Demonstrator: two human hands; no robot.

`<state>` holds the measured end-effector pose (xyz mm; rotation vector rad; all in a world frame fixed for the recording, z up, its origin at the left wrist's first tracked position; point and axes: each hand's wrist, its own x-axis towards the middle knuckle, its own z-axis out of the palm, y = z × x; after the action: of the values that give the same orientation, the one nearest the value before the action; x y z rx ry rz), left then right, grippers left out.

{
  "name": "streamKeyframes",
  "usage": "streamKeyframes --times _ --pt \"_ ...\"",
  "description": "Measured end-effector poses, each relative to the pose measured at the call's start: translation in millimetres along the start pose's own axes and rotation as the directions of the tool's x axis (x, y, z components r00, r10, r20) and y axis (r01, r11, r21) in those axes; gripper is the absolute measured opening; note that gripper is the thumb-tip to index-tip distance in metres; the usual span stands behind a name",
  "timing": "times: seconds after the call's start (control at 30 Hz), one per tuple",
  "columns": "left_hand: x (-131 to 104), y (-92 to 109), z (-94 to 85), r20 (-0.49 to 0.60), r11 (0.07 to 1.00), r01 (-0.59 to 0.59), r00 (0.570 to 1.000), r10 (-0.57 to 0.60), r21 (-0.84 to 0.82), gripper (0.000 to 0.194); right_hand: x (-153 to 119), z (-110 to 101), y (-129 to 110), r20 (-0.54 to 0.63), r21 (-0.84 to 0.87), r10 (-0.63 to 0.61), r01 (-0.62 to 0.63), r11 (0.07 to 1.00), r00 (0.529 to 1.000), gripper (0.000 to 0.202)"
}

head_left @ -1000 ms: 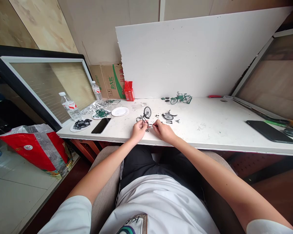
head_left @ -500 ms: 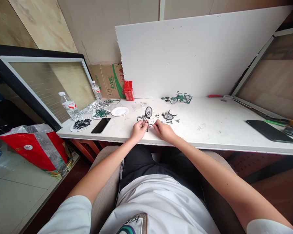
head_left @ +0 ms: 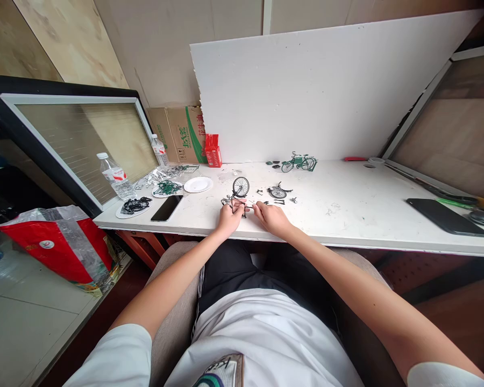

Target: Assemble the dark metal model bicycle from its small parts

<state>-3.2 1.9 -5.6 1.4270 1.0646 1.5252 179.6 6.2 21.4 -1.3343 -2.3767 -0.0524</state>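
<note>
My left hand [head_left: 229, 216] is closed round the dark frame of a small model bicycle [head_left: 241, 187], with its spoked wheel standing up above my fingers. Part of the frame is hidden by the fingers. My right hand [head_left: 272, 216] pinches a thin dark rod-like piece [head_left: 249, 206] that reaches to the bicycle's frame; its exact kind is too small to make out. Beyond the hands lie a loose wheel with dark parts [head_left: 278, 192] and several tiny black pieces [head_left: 279, 202]. A green model bicycle [head_left: 299, 163] stands farther back.
On the left are a black phone [head_left: 167, 208], a white plate [head_left: 198, 185], black parts [head_left: 135, 205], green parts [head_left: 167, 187] and a water bottle [head_left: 116, 176]. A red box [head_left: 213, 150] stands behind. To the right lies another black phone [head_left: 447, 217] on the white table [head_left: 358, 215].
The model bicycle has turned in my left hand, so its wheel now sits slightly left and faces me more fully. My right hand stays close to the same spot.
</note>
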Motion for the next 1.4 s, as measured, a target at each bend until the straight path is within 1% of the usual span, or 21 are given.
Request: streamKeyframes --times 0.07,0.2,0.37,0.57,0.77,0.87,0.93,0.97,1.07,1.2,1.4 --pt "-0.8 0.6 0.8 -0.005 1.000 -0.004 1.000 0.004 0.001 0.019 -0.8 -0.9 -1.1 -0.012 0.030 0.008 -0.008 1.000 1.000 0.040" --pt "-2.0 -0.3 0.9 -0.009 0.998 -0.046 0.999 0.047 0.052 0.022 -2.4 0.5 -1.8 -0.046 0.079 -0.004 0.008 0.997 0.999 0.029" --pt "-1.1 -4.3 0.1 -0.025 0.989 -0.087 0.996 0.090 0.118 0.028 -2.9 5.9 0.4 -0.118 0.070 -0.046 0.054 0.996 0.992 0.025" --pt "1.0 -6.6 -0.2 -0.040 0.984 -0.095 0.994 0.102 0.149 0.030 -3.0 12.0 5.5 -0.250 0.043 -0.140 0.155 0.987 0.958 0.023" --pt "0.1 -7.1 0.1 -0.027 0.976 -0.130 0.990 0.137 0.177 0.030 -2.0 19.0 11.9 -0.319 0.027 -0.198 0.218 0.976 0.927 0.023" --pt "-2.6 -7.0 1.2 -0.003 0.967 -0.155 0.987 0.159 0.200 0.027 -2.4 19.3 11.4 -0.321 0.020 -0.223 0.242 0.970 0.920 0.022" --pt "-4.4 -6.2 1.6 -0.014 0.958 -0.166 0.985 0.174 0.233 0.024 -3.1 17.9 9.4 -0.325 0.017 -0.213 0.231 0.973 0.921 0.021" --pt "-5.0 -5.6 1.7 -0.041 0.957 -0.163 0.983 0.178 0.242 0.023 -3.6 16.9 8.1 -0.331 0.018 -0.203 0.221 0.975 0.922 0.021" --pt "-5.3 -4.5 1.6 -0.076 0.965 -0.139 0.984 0.160 0.221 0.025 -4.7 13.5 4.6 -0.354 0.035 -0.178 0.203 0.978 0.918 0.020" --pt "-3.9 -6.2 1.6 -0.067 0.977 -0.128 0.988 0.141 0.171 0.027 -4.8 11.0 2.9 -0.380 0.089 -0.132 0.179 0.980 0.915 0.016" --pt "-2.7 -9.6 1.9 -0.073 0.977 -0.148 0.984 0.160 0.156 0.023 -4.8 9.9 2.6 -0.364 0.104 -0.111 0.159 0.982 0.925 0.014"
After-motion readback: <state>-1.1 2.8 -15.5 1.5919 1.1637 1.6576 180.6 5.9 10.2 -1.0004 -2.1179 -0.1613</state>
